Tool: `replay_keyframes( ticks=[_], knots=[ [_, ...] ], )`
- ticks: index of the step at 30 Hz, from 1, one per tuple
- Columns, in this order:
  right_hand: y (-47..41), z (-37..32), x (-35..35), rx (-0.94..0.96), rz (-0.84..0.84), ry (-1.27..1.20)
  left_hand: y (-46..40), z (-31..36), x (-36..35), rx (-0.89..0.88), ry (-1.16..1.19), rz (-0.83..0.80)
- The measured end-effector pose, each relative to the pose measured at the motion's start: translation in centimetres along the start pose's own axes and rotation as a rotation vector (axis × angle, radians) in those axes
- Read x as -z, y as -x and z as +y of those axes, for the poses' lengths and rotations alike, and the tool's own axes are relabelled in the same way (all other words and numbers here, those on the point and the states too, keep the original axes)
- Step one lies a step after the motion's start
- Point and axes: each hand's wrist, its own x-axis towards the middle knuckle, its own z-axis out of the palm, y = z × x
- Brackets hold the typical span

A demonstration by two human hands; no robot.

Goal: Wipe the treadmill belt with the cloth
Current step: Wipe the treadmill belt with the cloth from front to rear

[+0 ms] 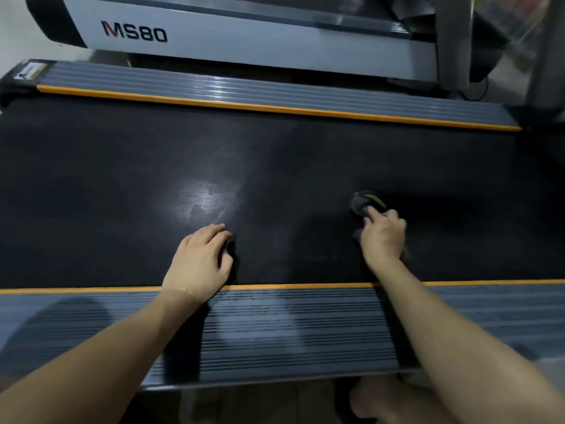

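The black treadmill belt (122, 179) runs across the view between two orange-edged side rails. A shiny patch shows near its middle. My right hand (383, 237) grips a dark grey cloth (362, 203) with a yellow-green stripe and presses it onto the belt at the right. The cloth pokes out past my fingertips, and a bit shows below the hand. My left hand (201, 258) rests palm down on the belt near its front edge, fingers loosely bent, holding nothing.
The near ribbed grey side rail (275, 328) lies under my forearms. The far rail (244, 93) runs behind the belt. Beyond it stands another grey machine marked MS80 (214, 38), with a grey upright post (452, 41) at the right. A bare foot (376, 399) shows at the bottom.
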Motion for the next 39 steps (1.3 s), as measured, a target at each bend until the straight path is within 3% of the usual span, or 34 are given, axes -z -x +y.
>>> replay_keyframes(
  ticks=[2, 4, 8, 11, 13, 16, 19, 21, 24, 26, 28, 30, 34, 36, 39],
  knots=[
    [0.9, -1.3, -0.4, -0.166, 0.031, 0.015, 0.1, 0.0, 0.1, 0.017, 0.007, 0.006],
    [3.6, -6.4, -1.9, -0.154, 0.042, -0.042, 0.2, 0.0, 0.3, 0.032, 0.014, 0.011],
    [10.1, -14.4, -3.9, 0.272, -0.151, -0.220, 0.3, 0.0, 0.2, 0.025, 0.013, 0.008],
    [7.6, -11.1, -2.3, 0.444, -0.172, -0.166, 0.3, 0.0, 0.3, 0.028, 0.015, 0.006],
    [4.6, -5.9, -0.8, 0.367, -0.109, -0.029, 0.3, 0.1, 0.3, 0.030, 0.025, 0.004],
    [1.3, 1.6, 2.0, 0.031, -0.028, 0.007, 0.3, 0.3, 0.4, 0.037, 0.035, 0.007],
    [2.2, 0.5, 1.4, -0.154, -0.031, -0.044, 0.3, 0.4, 0.5, 0.044, 0.032, 0.012],
    [5.3, -4.9, -0.9, -0.076, -0.056, -0.083, 0.3, 0.5, 0.7, 0.038, 0.022, 0.015],
    [10.9, -13.0, -3.0, 0.208, -0.166, -0.166, 0.2, 0.4, 0.6, 0.018, 0.014, 0.013],
    [11.7, -13.4, -2.2, 0.359, -0.246, -0.228, 0.2, 0.2, 0.4, 0.011, 0.013, 0.009],
    [10.1, -9.7, -0.6, 0.429, -0.156, -0.186, 0.1, 0.1, 0.3, 0.018, 0.022, 0.005],
    [7.8, -4.4, 0.9, 0.354, -0.072, -0.084, 0.1, 0.1, 0.2, 0.023, 0.020, 0.005],
    [4.6, 2.4, 3.4, -0.003, -0.023, -0.006, 0.0, 0.0, 0.3, 0.026, 0.002, -0.005],
    [5.6, -0.6, 2.6, -0.115, 0.004, -0.007, -0.1, 0.1, 0.3, 0.029, -0.007, -0.019],
    [10.1, -9.1, 0.0, 0.015, -0.026, -0.104, -0.1, 0.0, 0.3, 0.038, -0.012, -0.034]
  ],
)
